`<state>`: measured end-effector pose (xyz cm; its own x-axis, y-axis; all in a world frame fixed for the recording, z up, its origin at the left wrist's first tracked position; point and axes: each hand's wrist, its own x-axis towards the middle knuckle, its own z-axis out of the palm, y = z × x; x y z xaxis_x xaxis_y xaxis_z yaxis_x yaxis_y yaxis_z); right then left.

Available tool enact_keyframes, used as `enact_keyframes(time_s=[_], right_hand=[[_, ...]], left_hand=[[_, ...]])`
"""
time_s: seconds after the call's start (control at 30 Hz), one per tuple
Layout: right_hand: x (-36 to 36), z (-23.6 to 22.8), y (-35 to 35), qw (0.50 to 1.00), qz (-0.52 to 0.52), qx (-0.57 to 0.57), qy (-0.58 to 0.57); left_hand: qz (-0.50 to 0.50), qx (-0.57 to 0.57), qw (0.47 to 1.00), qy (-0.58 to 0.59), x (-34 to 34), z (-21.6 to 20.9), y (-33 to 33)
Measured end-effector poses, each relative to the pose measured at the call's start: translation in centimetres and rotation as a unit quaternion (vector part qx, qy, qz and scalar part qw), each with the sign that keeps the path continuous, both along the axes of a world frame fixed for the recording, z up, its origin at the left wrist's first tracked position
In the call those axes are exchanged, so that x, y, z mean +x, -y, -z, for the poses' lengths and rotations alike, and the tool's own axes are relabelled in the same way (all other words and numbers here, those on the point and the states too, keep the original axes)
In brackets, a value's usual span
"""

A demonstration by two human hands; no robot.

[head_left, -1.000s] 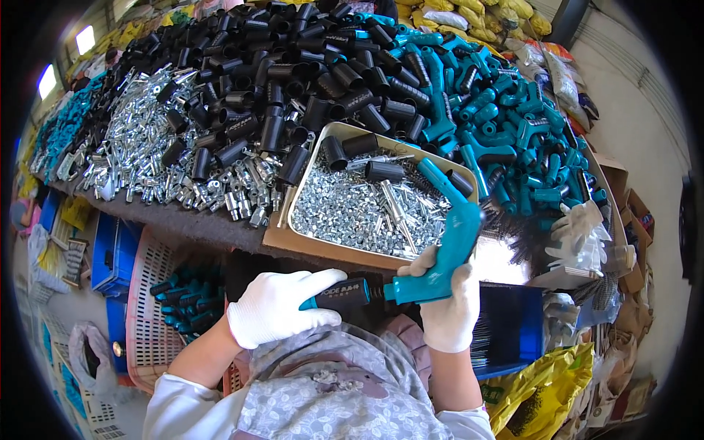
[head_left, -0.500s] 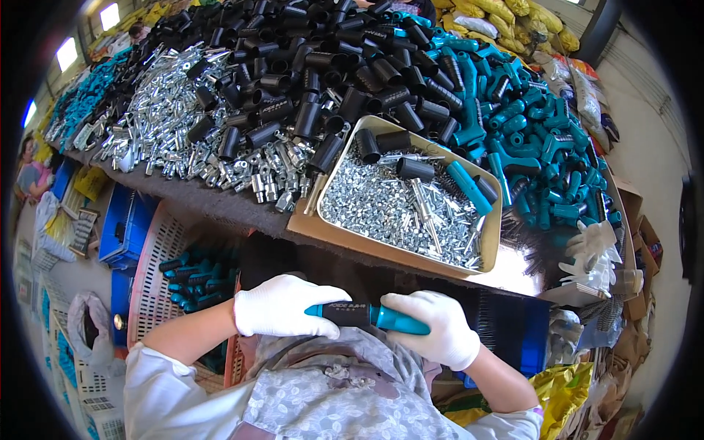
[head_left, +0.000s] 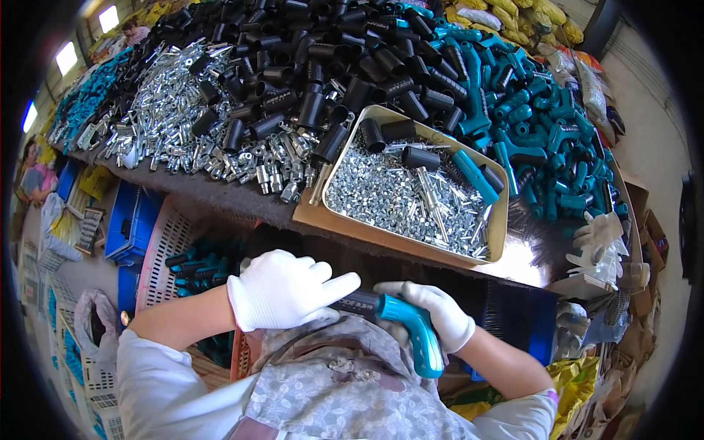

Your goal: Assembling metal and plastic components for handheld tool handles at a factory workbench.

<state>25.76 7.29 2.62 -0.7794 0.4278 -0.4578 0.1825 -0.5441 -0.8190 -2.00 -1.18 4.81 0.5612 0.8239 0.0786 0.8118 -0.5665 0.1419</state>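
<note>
In front of my apron I hold a tool body with a curved teal pistol grip (head_left: 415, 334) and a black sleeve (head_left: 357, 303) around its barrel. My left hand (head_left: 286, 290), in a white knit glove, is closed around the sleeve's left end, its index finger lying along it. That end is hidden under the glove. My right hand (head_left: 438, 306), also gloved, wraps the teal part near the sleeve from the far side; its fingertips are partly hidden. The grip bends down toward me. Beyond my hands, a cream tray (head_left: 396, 249) holds many small metal parts.
The bench (head_left: 213, 196) bears heaps of black sleeves (head_left: 312, 106), metal fittings (head_left: 176, 110) and teal grips (head_left: 524, 117). White gloves (head_left: 598, 253) lie at its right end. Below left stands a pink basket (head_left: 163, 253) with teal tools. Another person (head_left: 37, 176) is at far left.
The teal grip has turned so its curved end points down toward me. My left hand has shifted over the barrel's left end, covering the teal tip that showed before.
</note>
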Motion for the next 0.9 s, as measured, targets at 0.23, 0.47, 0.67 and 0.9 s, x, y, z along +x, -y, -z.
enact_keyframes(time_s=[0.23,0.47,0.67,0.9], right_hand=[[-1.0,1.3,2.5,0.851,0.302,0.413,-0.119],[-3.3,1.1,3.9,0.788,0.249,0.521,-0.213],[-4.5,0.6,4.9,0.831,0.310,0.451,-0.097],[-4.4,0.9,2.6,0.807,0.270,0.514,-0.109]], left_hand=[[-0.032,-0.126,0.991,0.026,-1.0,1.9,1.6],[-0.195,-0.098,0.958,0.189,-0.4,6.1,3.4],[-0.285,-0.049,0.883,0.370,-0.7,8.4,3.6],[-0.139,0.059,0.938,0.313,-1.8,8.8,4.1]])
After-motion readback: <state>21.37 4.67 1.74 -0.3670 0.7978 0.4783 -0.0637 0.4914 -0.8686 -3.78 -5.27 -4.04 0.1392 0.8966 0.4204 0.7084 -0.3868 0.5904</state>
